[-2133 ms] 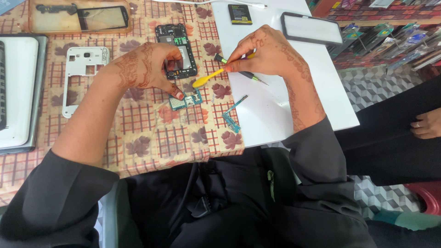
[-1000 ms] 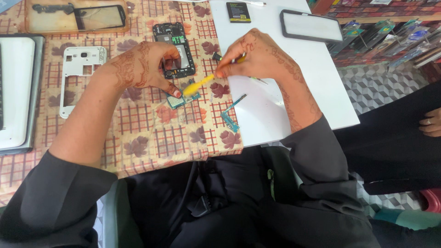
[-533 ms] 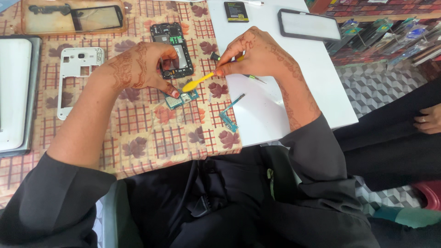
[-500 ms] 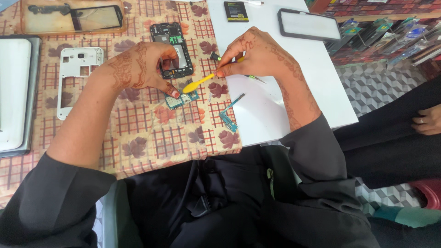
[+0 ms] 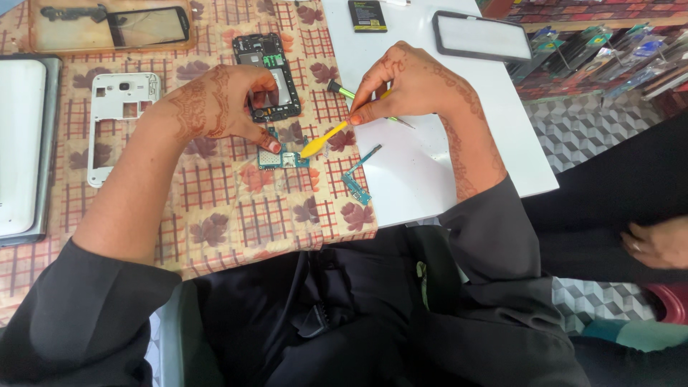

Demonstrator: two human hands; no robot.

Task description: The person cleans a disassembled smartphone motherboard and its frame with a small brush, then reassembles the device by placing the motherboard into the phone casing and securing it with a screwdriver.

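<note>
Head view looked down on my two hands over the counter (image 5: 236, 215), which was covered with a checked, leaf-printed cloth. My right hand (image 5: 412, 86) had its grip pinched on a yellow pry tool (image 5: 324, 138), whose tip rested on a small green circuit board (image 5: 282, 158) lying on the cloth. My left hand (image 5: 215, 107) pressed a fingertip (image 5: 273, 146) onto the board's upper edge, its grip otherwise curled over the lower end of an opened black phone (image 5: 267, 75). Just right of the board lay a thin flex strip (image 5: 358, 180), at the edge of a white mat (image 5: 430, 165). A screwdriver (image 5: 351, 97) lay partly under my right hand. Well to the left sat a white phone frame (image 5: 118, 115). Another person's hand (image 5: 659, 244) rested at the far right.
</note>
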